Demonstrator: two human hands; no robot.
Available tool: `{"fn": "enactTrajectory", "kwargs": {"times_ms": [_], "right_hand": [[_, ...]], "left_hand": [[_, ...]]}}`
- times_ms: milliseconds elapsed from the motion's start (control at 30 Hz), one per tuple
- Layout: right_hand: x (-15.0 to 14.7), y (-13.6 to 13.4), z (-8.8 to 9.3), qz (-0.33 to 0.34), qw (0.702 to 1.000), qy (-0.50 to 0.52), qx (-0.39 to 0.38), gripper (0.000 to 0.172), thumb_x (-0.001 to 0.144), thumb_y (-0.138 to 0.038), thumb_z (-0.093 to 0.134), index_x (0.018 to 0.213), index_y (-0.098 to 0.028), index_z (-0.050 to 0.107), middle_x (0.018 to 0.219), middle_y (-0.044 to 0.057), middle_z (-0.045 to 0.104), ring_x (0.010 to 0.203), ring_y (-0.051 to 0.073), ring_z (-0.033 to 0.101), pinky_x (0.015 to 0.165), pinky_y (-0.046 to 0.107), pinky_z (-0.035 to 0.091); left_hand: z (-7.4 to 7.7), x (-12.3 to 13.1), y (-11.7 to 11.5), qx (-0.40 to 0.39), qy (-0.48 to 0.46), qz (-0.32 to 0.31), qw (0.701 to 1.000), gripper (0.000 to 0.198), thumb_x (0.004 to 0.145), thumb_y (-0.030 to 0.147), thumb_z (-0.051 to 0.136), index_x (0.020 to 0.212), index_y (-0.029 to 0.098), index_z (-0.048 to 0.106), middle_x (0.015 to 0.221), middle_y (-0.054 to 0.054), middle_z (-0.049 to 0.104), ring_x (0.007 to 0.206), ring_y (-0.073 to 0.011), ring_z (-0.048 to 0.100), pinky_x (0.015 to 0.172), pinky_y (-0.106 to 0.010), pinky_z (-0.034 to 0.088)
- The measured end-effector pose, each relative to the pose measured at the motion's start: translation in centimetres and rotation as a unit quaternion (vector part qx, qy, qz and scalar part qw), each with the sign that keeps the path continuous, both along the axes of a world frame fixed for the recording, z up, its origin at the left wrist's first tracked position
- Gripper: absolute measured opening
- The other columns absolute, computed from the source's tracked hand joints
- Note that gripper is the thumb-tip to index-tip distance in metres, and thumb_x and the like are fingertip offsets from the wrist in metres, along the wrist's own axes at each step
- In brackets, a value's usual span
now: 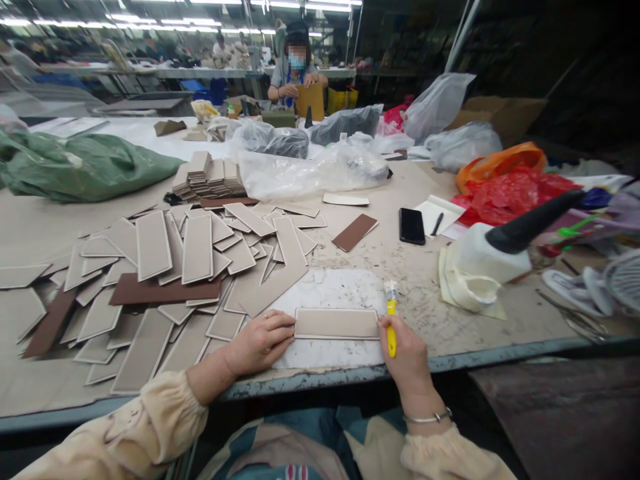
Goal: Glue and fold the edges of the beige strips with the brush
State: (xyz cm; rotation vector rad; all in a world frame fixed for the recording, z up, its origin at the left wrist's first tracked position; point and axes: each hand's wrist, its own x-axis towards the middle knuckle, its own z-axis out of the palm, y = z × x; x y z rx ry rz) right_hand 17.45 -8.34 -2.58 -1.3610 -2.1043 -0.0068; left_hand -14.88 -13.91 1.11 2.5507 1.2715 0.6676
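A beige rectangular panel [336, 323] with a pale border lies on a white sheet [340, 285] near the table's front edge. At the panel's left end, my left hand [264, 340] has its fingers closed on the edge. My right hand [407, 347] grips a yellow-handled brush [391, 327], bristles pointing away from me, and its fingertips also touch the panel's right end. To the left spreads a loose heap of similar beige panels [197, 248], some showing a brown side [165, 291].
On the right stand a white glue container [487, 257] with a black nozzle, a phone [411, 225], a pen [437, 224] and scissors [575, 313]. Stacked panels [207, 177], clear plastic bags [310, 167] and a green bag [85, 167] lie farther back. A masked co-worker [297, 77] handles a tan piece opposite.
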Motion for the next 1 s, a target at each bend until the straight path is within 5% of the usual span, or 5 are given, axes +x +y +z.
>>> {"fn": "enactTrajectory", "kwargs": {"times_ms": [367,567,767,1000], "right_hand": [[0.0,0.2,0.3,-0.006,0.999,0.018,-0.047,0.007,0.091,-0.022,0.044,0.089,-0.020,0.051,0.076,0.002,0.062,0.070,0.018,0.061,0.064,0.027,0.043],[-0.2,0.2,0.6,-0.006,0.999,0.008,-0.050,0.007,0.091,-0.021,0.044,0.088,-0.021,0.051,0.076,0.002,0.062,0.070,0.018,0.061,0.065,0.028,0.043],[-0.3,0.2,0.5,0.003,0.999,0.022,-0.045,0.009,0.091,-0.023,0.042,0.087,-0.021,0.050,0.075,0.001,0.061,0.067,0.018,0.060,0.063,0.028,0.043],[-0.3,0.2,0.3,-0.010,0.999,0.000,-0.042,0.011,0.093,-0.024,0.042,0.088,-0.021,0.051,0.074,0.002,0.062,0.068,0.019,0.061,0.063,0.029,0.042]], "left_hand": [[0.4,1.8,0.1,0.022,0.008,0.035,0.999,0.025,0.089,0.019,0.051,0.112,0.016,0.061,0.117,-0.012,0.060,0.114,-0.0248,0.052,0.100,-0.044,0.046],[1.2,8.8,0.8,-0.037,0.061,-0.024,0.997,0.043,0.091,0.031,0.049,0.129,0.011,0.051,0.138,-0.015,0.049,0.135,-0.0311,0.034,0.109,-0.046,0.037],[-0.3,14.9,1.9,-0.081,0.092,-0.043,0.991,0.080,0.090,0.062,0.036,0.145,0.005,0.024,0.151,-0.020,0.026,0.142,-0.0316,0.019,0.115,-0.047,0.019],[-1.2,11.5,0.7,-0.092,0.137,-0.014,0.986,0.082,0.090,0.064,0.034,0.145,0.005,0.024,0.152,-0.021,0.020,0.143,-0.0309,0.015,0.116,-0.044,0.016]]}}
